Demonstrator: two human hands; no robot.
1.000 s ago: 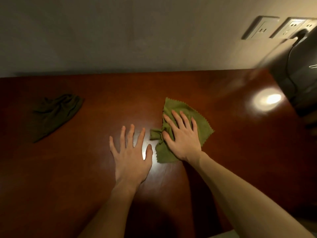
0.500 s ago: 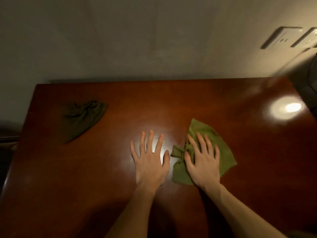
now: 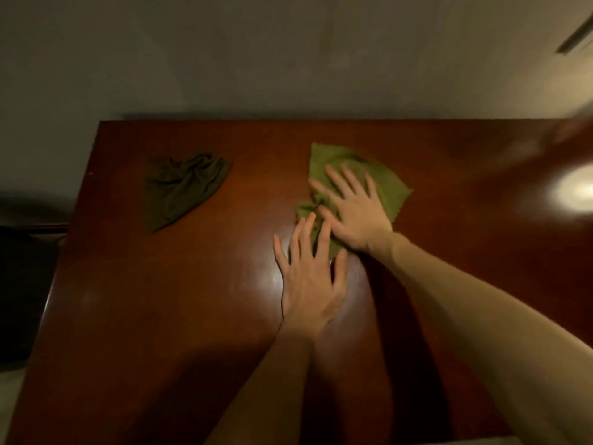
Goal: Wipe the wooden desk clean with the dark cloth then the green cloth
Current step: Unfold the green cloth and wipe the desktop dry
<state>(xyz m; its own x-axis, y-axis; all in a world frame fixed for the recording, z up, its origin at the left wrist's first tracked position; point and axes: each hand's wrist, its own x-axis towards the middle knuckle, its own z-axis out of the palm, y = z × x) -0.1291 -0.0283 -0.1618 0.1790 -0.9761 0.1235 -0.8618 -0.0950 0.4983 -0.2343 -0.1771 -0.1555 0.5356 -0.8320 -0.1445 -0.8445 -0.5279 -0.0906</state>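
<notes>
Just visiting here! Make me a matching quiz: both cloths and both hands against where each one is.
1 dark cloth
2 green cloth
3 left hand
4 right hand

A flat on the green cloth
B crumpled, untouched, at left
C palm on desk, fingertips reaching green cloth
D pressed under a hand

Pairs: 1-B, 2-D, 3-C, 4-A

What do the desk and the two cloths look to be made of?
Desk: reddish-brown wood or wood veneer, glossy lacquered look; it reflects bright light patches.
Green cloth: thin matte fabric, perhaps microfibre; it wrinkles and lies flat.
Dark cloth: soft thin matte fabric, crumpled into folds; the fibre cannot be told.
</notes>
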